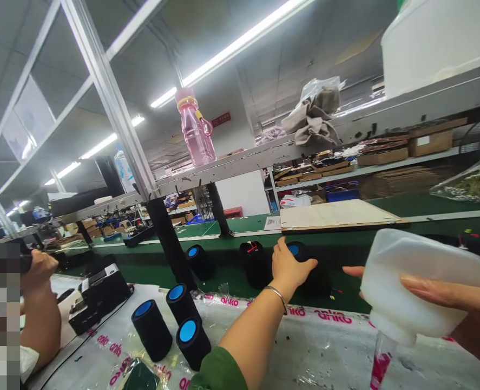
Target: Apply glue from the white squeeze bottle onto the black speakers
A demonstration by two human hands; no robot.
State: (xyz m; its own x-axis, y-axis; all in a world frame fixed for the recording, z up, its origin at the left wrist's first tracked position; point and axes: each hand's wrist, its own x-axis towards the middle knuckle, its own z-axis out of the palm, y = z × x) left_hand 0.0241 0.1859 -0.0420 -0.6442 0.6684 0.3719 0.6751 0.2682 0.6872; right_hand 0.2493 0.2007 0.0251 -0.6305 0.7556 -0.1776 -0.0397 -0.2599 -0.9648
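My left hand [289, 269] reaches over the green belt with thumb and fingers spread at a black cylinder with a blue top [294, 250]. The hand covers part of the cylinder, and whether they touch I cannot tell. On the right, my right hand [438, 298] grips a translucent white squeeze bottle [422, 276], tipped nozzle-down, with pink-red in its clear tip [381, 363]. Left of my left hand, a black cylinder with red wires on top [256, 265] and another blue-topped cylinder [199, 262] sit on the belt.
Three blue-topped black cylinders [152, 331] stand on the plastic-covered bench [240, 330]. Beside them is a black box-shaped device [99, 298]. Another person's arm [40, 309] shows at far left. A metal post [110, 103] and a shelf with a pink bottle [197, 132] rise ahead.
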